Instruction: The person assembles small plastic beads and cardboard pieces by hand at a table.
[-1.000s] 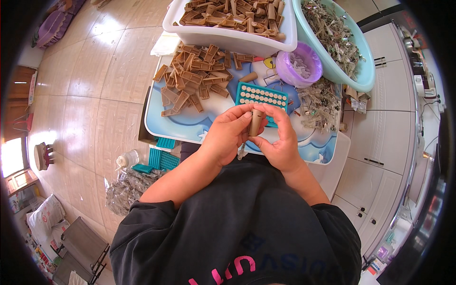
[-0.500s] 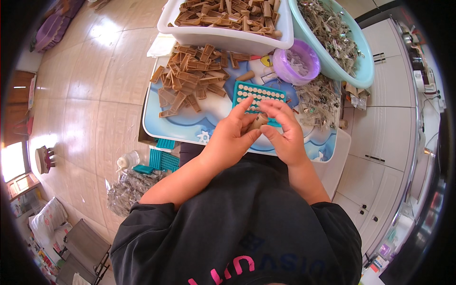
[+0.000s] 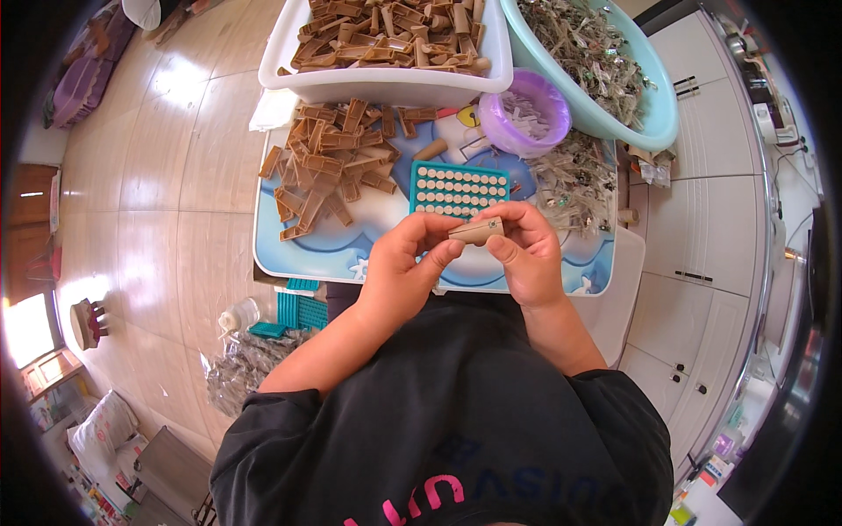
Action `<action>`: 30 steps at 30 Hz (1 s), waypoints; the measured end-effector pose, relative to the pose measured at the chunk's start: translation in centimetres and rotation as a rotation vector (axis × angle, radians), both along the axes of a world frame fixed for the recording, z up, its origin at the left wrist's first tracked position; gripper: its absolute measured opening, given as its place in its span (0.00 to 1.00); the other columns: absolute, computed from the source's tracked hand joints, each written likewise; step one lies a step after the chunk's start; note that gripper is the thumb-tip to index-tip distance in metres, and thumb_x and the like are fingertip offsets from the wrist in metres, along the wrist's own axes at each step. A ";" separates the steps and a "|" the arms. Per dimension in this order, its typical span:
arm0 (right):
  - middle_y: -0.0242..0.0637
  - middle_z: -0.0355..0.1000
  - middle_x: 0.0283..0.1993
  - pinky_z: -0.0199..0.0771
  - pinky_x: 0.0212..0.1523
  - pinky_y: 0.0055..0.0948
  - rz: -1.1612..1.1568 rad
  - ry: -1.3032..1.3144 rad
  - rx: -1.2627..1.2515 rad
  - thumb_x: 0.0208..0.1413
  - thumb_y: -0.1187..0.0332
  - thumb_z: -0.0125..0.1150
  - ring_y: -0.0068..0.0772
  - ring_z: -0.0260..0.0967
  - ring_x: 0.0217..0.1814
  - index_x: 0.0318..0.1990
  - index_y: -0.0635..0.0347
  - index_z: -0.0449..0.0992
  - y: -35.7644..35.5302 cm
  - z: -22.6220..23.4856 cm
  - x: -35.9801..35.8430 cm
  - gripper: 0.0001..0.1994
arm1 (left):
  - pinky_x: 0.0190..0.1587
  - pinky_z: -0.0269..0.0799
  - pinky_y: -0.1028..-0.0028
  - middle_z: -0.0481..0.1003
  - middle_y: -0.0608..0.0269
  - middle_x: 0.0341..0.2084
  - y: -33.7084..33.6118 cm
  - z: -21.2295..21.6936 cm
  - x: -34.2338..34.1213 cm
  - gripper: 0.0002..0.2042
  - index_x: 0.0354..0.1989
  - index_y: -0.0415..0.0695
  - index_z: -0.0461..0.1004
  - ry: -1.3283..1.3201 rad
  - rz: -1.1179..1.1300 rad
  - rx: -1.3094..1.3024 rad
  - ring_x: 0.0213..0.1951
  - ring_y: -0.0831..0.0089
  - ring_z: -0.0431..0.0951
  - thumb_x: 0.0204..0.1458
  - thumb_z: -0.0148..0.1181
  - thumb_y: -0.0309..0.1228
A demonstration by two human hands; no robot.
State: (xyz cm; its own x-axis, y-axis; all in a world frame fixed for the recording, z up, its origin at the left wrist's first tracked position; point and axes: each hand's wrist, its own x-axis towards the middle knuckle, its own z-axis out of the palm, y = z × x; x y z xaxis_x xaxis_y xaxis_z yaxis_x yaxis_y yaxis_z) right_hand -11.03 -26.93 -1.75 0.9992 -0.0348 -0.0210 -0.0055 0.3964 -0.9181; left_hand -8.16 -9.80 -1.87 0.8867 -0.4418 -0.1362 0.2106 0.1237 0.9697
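Observation:
My left hand [image 3: 404,265] and my right hand [image 3: 529,257] are pinching a small tan plastic casing [image 3: 474,231] between them, one at each end. A small dark and greenish part shows on its upper side near the right fingertips. Just beyond the hands lies a teal tray [image 3: 416,171] with rows of round cream-coloured pieces. My fingers hide part of its near edge. A closed brown casing [image 3: 430,149] rests on the table behind the tray, and a loose pile of brown half-casings [image 3: 329,162] lies to the left.
A white bin [image 3: 386,86] of brown casings stands at the back. A purple bowl [image 3: 519,145] holds small whitish pieces. The pale turquoise basin [image 3: 647,138] holds clear, wiry parts; similar parts [image 3: 574,188] lie on the table [image 3: 316,254]. A clear bag [image 3: 241,368] sits on the floor.
The casing has come into fuller view, now lying sideways between both hands' fingertips. Both hands sit a little lower, and more of the teal tray is uncovered. The whole view has shifted slightly.

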 end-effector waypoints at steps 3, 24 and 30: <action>0.37 0.71 0.41 0.67 0.49 0.25 -0.010 -0.095 0.018 0.51 0.70 0.62 0.26 0.68 0.44 0.43 0.64 0.69 0.4 -0.3 0.0 0.14 | 0.40 0.70 0.76 0.75 0.61 0.32 -0.8 0.3 -0.5 0.07 0.39 0.37 0.69 -0.134 0.110 -0.015 0.35 0.76 0.75 0.53 0.55 0.24; 0.45 0.73 0.34 0.70 0.39 0.39 -0.112 -0.077 -1.752 0.47 0.71 0.57 0.48 0.71 0.37 0.34 0.61 0.76 -7.4 2.2 13.9 0.07 | 0.47 0.73 0.64 0.70 0.61 0.34 0.3 0.2 2.8 0.19 0.58 0.42 0.61 0.676 -0.129 -0.459 0.32 0.71 0.76 0.57 0.47 0.29; 0.46 0.74 0.35 0.70 0.41 0.42 0.074 0.117 -1.772 0.46 0.71 0.57 0.48 0.71 0.39 0.34 0.59 0.76 -7.4 1.2 16.1 0.07 | 0.46 0.74 0.66 0.70 0.62 0.33 0.6 0.5 2.6 0.17 0.56 0.42 0.63 0.652 -0.113 -0.465 0.33 0.71 0.76 0.58 0.46 0.30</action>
State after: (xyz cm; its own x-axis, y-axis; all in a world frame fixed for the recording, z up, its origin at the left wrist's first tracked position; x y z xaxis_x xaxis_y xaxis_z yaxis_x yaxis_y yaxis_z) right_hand 5.08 -34.36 -0.52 0.9957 -0.0522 -0.0761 -0.0665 -0.9778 -0.1987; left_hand -5.56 -9.21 -1.33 0.6385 -0.6629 -0.3911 0.7517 0.4280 0.5018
